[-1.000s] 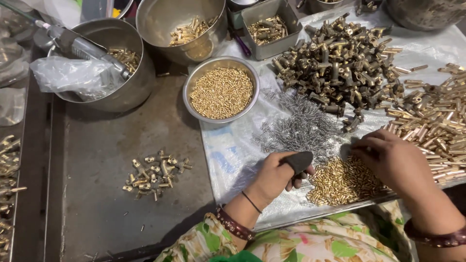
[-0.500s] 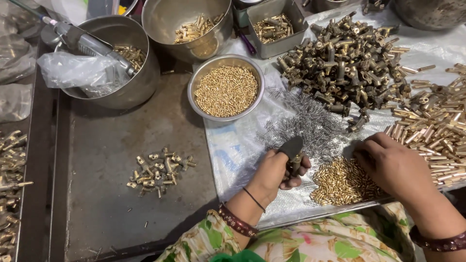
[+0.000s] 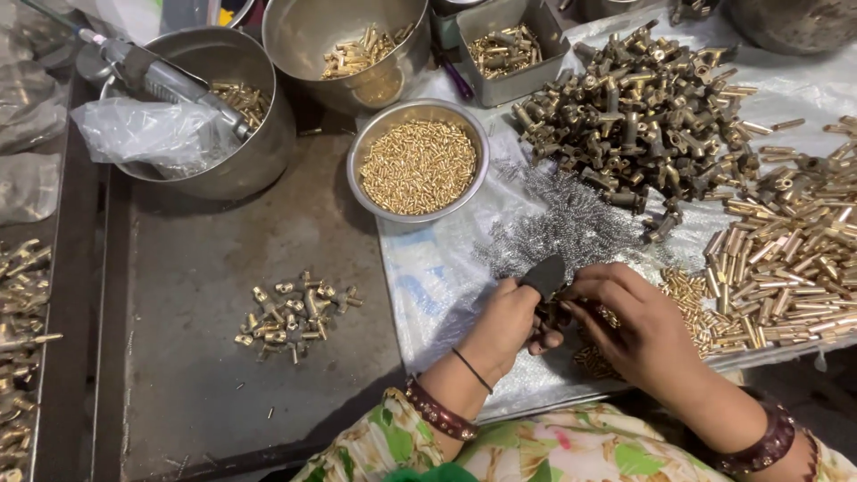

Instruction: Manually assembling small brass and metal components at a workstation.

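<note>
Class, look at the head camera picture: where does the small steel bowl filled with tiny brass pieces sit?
The small steel bowl sits at upper centre, on the plastic sheet's left edge, just left of the pile of wire springs and below a larger steel bowl.

A worn dark metal worktable [image 3: 223, 393] fills the view, partly covered by a pale plastic sheet [image 3: 437, 277] under even light.

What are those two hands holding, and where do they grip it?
The left hand is closed around the lower end of a small dark tool, whose flat tip sticks up. The right hand meets it with fingertips pinched; what they hold is hidden.
</note>
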